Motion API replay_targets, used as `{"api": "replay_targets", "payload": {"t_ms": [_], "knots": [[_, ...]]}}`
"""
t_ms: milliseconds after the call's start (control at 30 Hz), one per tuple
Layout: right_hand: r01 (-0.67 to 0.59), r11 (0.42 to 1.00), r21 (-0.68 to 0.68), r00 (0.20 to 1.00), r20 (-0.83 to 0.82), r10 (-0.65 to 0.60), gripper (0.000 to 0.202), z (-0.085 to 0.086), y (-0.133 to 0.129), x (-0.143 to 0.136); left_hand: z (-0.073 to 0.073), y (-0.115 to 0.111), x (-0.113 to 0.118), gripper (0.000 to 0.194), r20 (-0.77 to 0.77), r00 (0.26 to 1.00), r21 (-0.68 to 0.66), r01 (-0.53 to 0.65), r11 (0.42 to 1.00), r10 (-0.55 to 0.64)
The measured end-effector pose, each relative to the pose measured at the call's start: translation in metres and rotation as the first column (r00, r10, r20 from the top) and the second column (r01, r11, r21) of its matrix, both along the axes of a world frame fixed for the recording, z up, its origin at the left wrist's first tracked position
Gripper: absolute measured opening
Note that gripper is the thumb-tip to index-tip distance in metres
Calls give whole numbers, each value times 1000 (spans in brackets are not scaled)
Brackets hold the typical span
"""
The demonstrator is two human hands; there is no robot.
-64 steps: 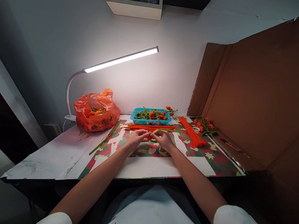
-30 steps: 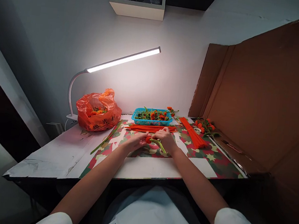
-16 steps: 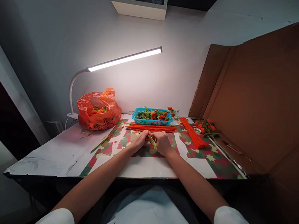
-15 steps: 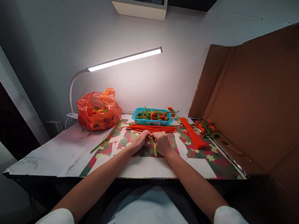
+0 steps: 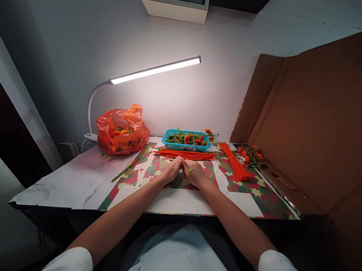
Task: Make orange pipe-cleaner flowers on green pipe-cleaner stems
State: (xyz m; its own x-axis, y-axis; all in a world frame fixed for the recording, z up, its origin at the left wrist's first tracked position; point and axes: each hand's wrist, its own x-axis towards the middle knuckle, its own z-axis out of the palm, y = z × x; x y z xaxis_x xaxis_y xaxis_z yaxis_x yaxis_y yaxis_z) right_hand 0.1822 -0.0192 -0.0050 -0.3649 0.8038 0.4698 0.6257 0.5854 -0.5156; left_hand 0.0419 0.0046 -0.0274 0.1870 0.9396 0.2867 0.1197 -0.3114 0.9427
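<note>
My left hand [image 5: 173,170] and my right hand [image 5: 195,173] meet over the middle of the table, fingers closed and pressed together. Between them is a green pipe cleaner [image 5: 189,169], of which only a short end shows at my right fingers; the rest is hidden. Just beyond my hands lies a row of orange pipe cleaners [image 5: 187,154]. Off to the left, some long green pipe cleaners [image 5: 130,164] rest on the patterned table cover. A larger orange bundle of pipe cleaners [image 5: 234,162] lies to the right.
Behind my hands stands a blue basket [image 5: 186,147] of orange flowers with green stems. An orange plastic bag [image 5: 122,142] holds more flowers at the back left, beside a lit lamp [image 5: 155,70]. More flowers [image 5: 252,153] lie near the tall cardboard [image 5: 319,115] on the right.
The green pipe cleaner hung long toward me between my hands; now only a short end shows. My hands have drawn closer together. The view has shifted slightly.
</note>
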Motion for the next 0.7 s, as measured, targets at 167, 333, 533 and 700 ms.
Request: {"api": "replay_targets", "payload": {"t_ms": [167,333,533,700], "knots": [[-83,991,-106,968,-244,55,29,-4,2,-7,5,-5,0,29,-53,999,85,-4,996,8],[-141,961,-237,883,-469,14,31,-4,1,-12,10,-9,-1,28,-86,996,162,-3,987,17],[-292,805,-517,770,-626,-123,29,-8,5,-14,14,-15,-1,27,-113,993,238,1,971,27],[-466,605,-646,685,-696,-216,26,-3,5,-5,21,-23,-3,18,-141,990,262,30,965,8]]}}
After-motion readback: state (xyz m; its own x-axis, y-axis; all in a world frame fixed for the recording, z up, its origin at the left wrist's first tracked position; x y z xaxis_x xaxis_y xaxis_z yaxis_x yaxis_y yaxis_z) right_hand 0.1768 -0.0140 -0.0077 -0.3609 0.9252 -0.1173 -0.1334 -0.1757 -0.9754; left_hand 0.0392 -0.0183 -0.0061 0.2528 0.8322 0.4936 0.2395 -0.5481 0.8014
